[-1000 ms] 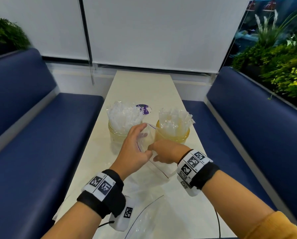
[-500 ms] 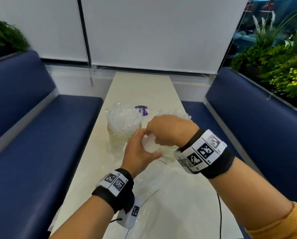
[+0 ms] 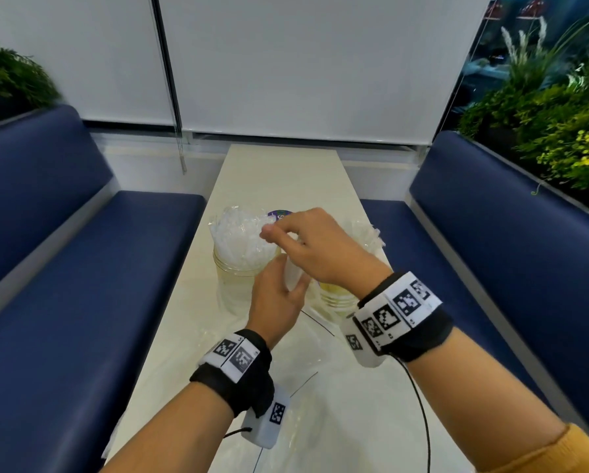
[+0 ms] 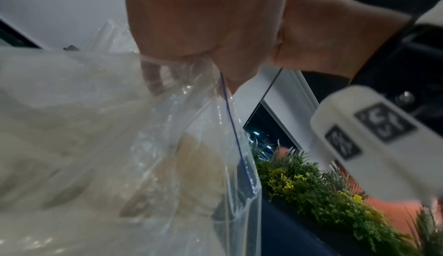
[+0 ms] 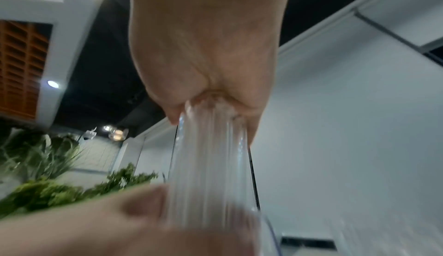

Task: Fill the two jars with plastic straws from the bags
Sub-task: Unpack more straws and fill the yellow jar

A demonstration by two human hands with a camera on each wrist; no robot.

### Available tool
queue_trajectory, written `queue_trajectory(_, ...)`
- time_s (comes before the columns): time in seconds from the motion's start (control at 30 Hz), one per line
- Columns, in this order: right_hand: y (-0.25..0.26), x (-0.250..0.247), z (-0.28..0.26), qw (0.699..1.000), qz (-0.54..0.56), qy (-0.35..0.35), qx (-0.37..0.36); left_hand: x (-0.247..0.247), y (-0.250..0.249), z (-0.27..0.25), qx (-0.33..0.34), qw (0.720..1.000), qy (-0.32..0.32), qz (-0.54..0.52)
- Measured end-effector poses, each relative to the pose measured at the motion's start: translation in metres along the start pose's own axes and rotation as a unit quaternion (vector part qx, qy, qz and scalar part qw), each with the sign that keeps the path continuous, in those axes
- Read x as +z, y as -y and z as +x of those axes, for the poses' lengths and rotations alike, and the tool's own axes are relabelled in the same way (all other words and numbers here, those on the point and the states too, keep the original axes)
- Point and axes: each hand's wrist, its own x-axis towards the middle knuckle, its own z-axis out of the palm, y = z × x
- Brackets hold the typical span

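— Clear plastic, mostly. What's in front of me?

— Starting at your left: a navy bench [image 3: 64, 268], then a pale table [image 3: 279, 179] running away from you. On it the left jar [image 3: 238, 268] stands packed with wrapped straws [image 3: 238, 233] that rise well above its rim.

— And my hands?

— Your left hand [image 3: 276, 298] is low, between the two jars, fingers curled on the mouth of a clear bag [image 4: 196, 146] with a blue zip line. Your right hand [image 3: 313, 247] is above it, pinching a small bunch of wrapped straws [image 5: 210, 165] by the top ends; they hang down toward the bag. The right jar [image 3: 337, 295] sits just behind that hand, partly hidden, with straws showing above it too. Another navy bench [image 3: 491, 250] lies further right.

— How do I do this well?

— I'd judge you're drawing the bunch out of the bag. Keep your left hand pinning the bag so it doesn't lift with the straws. Pull straight up until the lower ends clear the opening. Then pick whichever jar has a gap; both look nearly full, so push the ends in upright and gently, or neighbours may pop out.
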Motion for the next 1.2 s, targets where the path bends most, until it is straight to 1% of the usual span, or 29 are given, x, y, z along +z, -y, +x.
queue_trajectory(0.07,-0.005,0.011,-0.003,0.992,0.079,-0.081,-0.05,-0.002,-0.003,-0.001,0.011,1.0,0.012,-0.016)
queue_trajectory(0.1,-0.008,0.016,-0.006,0.981,0.128,-0.136,-0.057,-0.004,-0.004,-0.001,0.008,1.0,0.018,-0.014)
queue_trajectory(0.13,-0.012,0.021,-0.009,0.966,0.18,-0.18,-0.034,-0.003,-0.001,0.001,0.007,1.0,0.02,-0.014)
queue_trajectory(0.17,-0.014,0.027,-0.012,0.954,0.23,-0.192,0.013,-0.004,-0.001,0.002,0.0,1.0,0.02,-0.004)
queue_trajectory(0.2,-0.015,0.035,-0.015,0.943,0.281,-0.169,0.065,-0.005,-0.001,0.003,-0.004,1.0,0.015,-0.004)
queue_trajectory(0.23,-0.016,0.045,-0.016,0.933,0.318,-0.132,0.108,-0.005,-0.002,0.004,-0.012,1.0,0.009,-0.008)
queue_trajectory(0.27,-0.017,0.054,-0.016,0.927,0.334,-0.103,0.138,-0.005,-0.002,0.005,-0.019,0.999,0.003,-0.031)
queue_trajectory(0.3,-0.018,0.06,-0.015,0.926,0.327,-0.101,0.158,-0.006,-0.004,0.004,-0.037,0.998,0.003,-0.052)
queue_trajectory(0.37,-0.014,0.058,-0.011,0.927,0.314,-0.128,0.16,-0.009,-0.003,0.001,-0.067,0.995,0.008,-0.073)
queue_trajectory(0.43,-0.007,0.041,-0.004,0.916,0.344,-0.143,0.15,-0.011,0.001,-0.002,-0.075,0.995,0.022,-0.059)
queue_trajectory(0.5,0.002,0.008,0.004,0.904,0.379,-0.165,0.108,-0.013,0.005,-0.004,-0.084,0.995,0.025,-0.045)
queue_trajectory(0.57,0.006,-0.033,0.012,0.889,0.4,-0.213,0.062,-0.014,0.006,-0.005,-0.086,0.994,0.037,-0.053)
queue_trajectory(0.67,0.002,-0.095,0.021,0.845,0.449,-0.288,0.006,-0.015,0.008,-0.006,-0.075,0.993,0.056,-0.069)
queue_trajectory(0.7,-0.004,-0.11,0.024,0.84,0.446,-0.31,-0.01,-0.016,0.006,-0.006,-0.076,0.993,0.059,-0.067)
queue_trajectory(0.73,-0.012,-0.12,0.026,0.843,0.425,-0.329,-0.022,-0.016,0.005,-0.006,-0.082,0.993,0.057,-0.068)
queue_trajectory(0.8,-0.032,-0.127,0.031,0.872,0.347,-0.344,-0.016,-0.017,0.004,-0.006,-0.092,0.992,0.05,-0.068)
queue_trajectory(0.87,-0.055,-0.119,0.034,0.905,0.288,-0.313,0.013,-0.019,0.002,-0.006,-0.095,0.992,0.045,-0.076)
queue_trajectory(0.93,-0.075,-0.104,0.035,0.928,0.257,-0.266,0.039,-0.021,0.002,-0.005,-0.097,0.991,0.041,-0.083)
queue_trajectory(0.97,-0.084,-0.096,0.035,0.932,0.258,-0.247,0.054,-0.022,0.002,-0.005,-0.097,0.991,0.039,-0.082)
queue_trajectory(1.1,-0.111,-0.064,0.037,0.92,0.307,-0.216,0.113,-0.025,0.0,-0.004,-0.095,0.991,0.031,-0.084)
queue_trajectory(1.2,-0.133,-0.04,0.032,0.918,0.312,-0.181,0.166,-0.024,-0.002,-0.005,-0.095,0.991,0.026,-0.09)
